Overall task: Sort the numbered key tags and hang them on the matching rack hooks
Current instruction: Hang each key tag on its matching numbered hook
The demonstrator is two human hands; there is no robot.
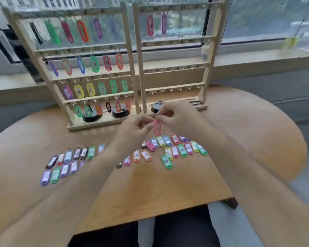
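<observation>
Pinched at the metal ring on its top by the fingertips of both the left hand [134,128] and the right hand [179,115], fingers of each curled inward: a red plastic key tag marked 27 [157,128]. Hangs upright in the air, just nearer than the foot of the racks, above the round wooden table [150,189] and clear of the loose tags below.

At the far side of the table, side by side, two pale wooden hook racks. On the left rack [96,123], coloured tags along all four rails, among them a green 10 and a red 11 in the second row. On the right rack [177,67], a red tag and a purple tag, both on the top rail.

Flat on the table, near the hands, loose plastic tags in rows: a left cluster [68,161] of purple, green, black and blue, and a right cluster [178,147] of green, red, yellow, blue and pink, with a green tag marked 40 [166,161] at its near edge.

At the racks' feet, black round discs [92,117]. Far right on the windowsill, blurred, a clear cup of yellow drink [291,41].
</observation>
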